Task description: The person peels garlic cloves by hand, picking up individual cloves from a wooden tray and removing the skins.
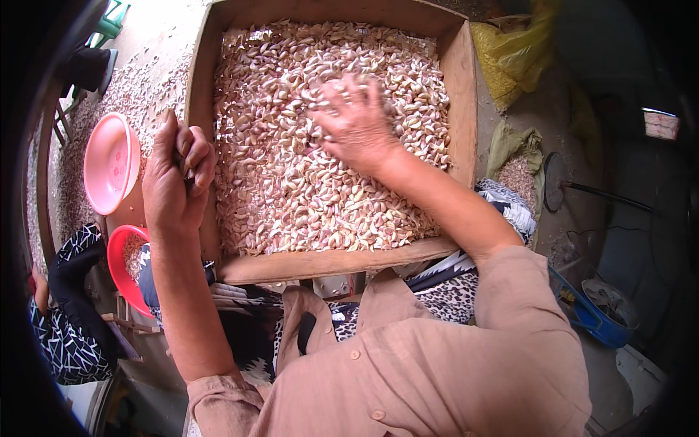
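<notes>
A shallow wooden-sided tray lies before me, spread with loose garlic cloves, pinkish and white. My right hand reaches over the far middle of the tray, its fingers spread and slightly smeared by motion. It touches the top of the cloves. Beside the tray's left wall, my left hand is raised with its fingers curled into the palm. Whatever those fingers hold, if anything, is hidden.
To the left stand a pink bowl and a red bowl with small pieces inside. Scraps litter the floor. At right are a yellow bag, a green sack and a blue container. Another person's patterned sleeve shows at lower left.
</notes>
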